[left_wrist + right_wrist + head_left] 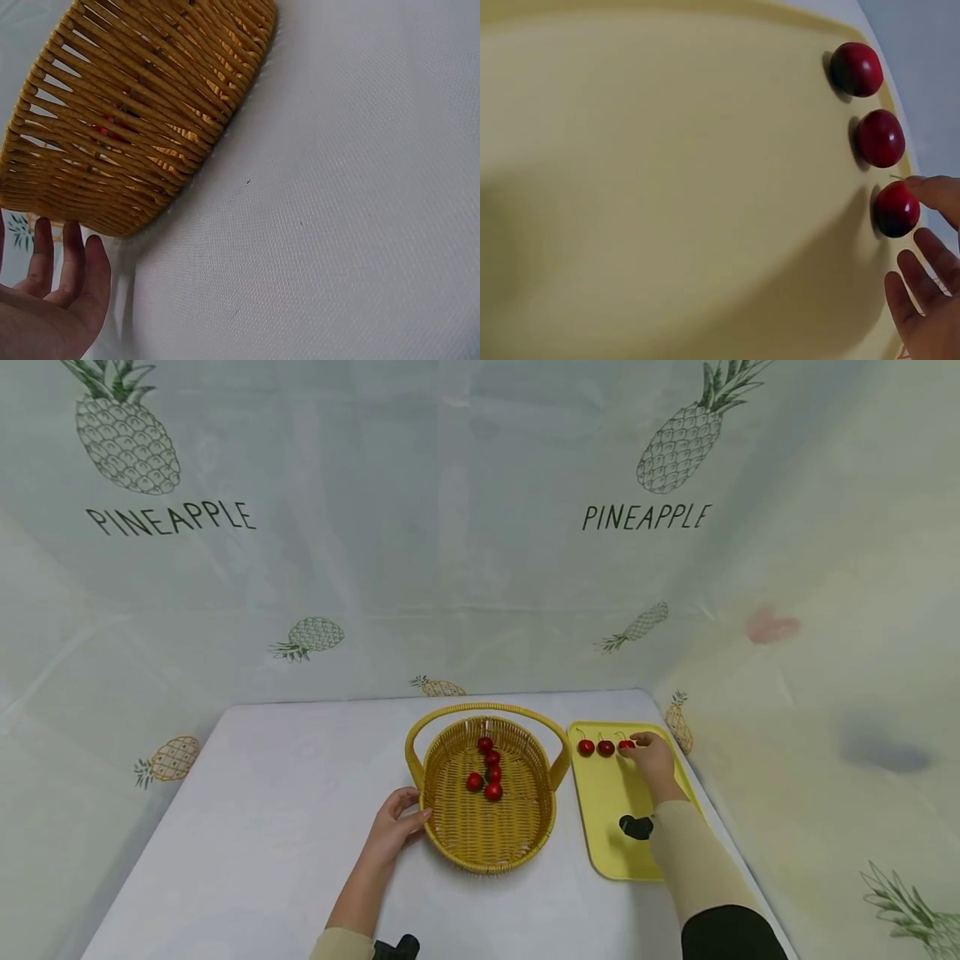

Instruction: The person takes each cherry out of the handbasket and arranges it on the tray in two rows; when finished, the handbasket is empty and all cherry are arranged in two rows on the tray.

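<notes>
A round yellow wicker basket (480, 843) with a tall handle stands mid-table, several red cherries (492, 791) inside. My left hand (397, 818) touches its left side; in the left wrist view the fingers (73, 259) reach fairly straight against the woven wall. On the right lies a yellow tray (611, 827) with three cherries in a row along its far edge. My right hand (654, 764) is over that edge, pinching the rightmost cherry (897, 209) between thumb and forefinger; the other fingers are spread. Two more cherries, the middle one (880, 139) and the left one (856, 70), lie beside it.
A white cloth (262, 827) covers the table under basket and tray. The basket handle (487, 707) arches over its far side. Behind and beside the table hangs a pale curtain (450, 560) printed with pineapples.
</notes>
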Demonstrator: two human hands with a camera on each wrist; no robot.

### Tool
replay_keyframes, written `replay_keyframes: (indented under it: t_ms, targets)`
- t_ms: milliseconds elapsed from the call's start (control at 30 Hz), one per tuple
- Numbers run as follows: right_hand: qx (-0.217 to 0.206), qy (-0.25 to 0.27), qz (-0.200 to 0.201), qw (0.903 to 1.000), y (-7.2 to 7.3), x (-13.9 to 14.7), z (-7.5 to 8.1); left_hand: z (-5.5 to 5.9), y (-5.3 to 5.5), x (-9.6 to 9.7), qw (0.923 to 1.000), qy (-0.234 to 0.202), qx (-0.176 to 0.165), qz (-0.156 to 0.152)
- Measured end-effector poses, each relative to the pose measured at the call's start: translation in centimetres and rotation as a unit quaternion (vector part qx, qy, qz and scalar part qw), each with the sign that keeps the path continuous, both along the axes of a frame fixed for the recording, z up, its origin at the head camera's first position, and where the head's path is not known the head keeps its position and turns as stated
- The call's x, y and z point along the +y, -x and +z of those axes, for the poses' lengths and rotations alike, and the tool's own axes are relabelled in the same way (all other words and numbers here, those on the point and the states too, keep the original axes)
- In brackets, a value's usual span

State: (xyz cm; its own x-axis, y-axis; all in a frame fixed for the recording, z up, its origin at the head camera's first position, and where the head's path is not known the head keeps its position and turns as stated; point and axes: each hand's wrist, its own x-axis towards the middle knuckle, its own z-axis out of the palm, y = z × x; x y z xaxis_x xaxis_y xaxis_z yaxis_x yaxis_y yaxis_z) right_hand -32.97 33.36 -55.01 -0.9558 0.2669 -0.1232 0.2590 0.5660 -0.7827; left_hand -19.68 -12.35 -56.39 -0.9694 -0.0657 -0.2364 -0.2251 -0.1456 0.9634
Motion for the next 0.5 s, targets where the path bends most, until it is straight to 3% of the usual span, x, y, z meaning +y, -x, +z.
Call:
replay_keyframes:
  t_ms: [367, 500]
  targets:
    - [0.026, -0.010, 0.025, 0.9993, -1.6, -0.8, 1.1, 0.1, -0.1, -0.1, 0.9999, -0.010, -0.001, -0.006]
    - [0.034, -0.005, 0.042, 0.9985, -2.4, -1.0, 1.4, 0.7, -0.3, 0.0, 0.9998, -0.016, -0.006, -0.012]
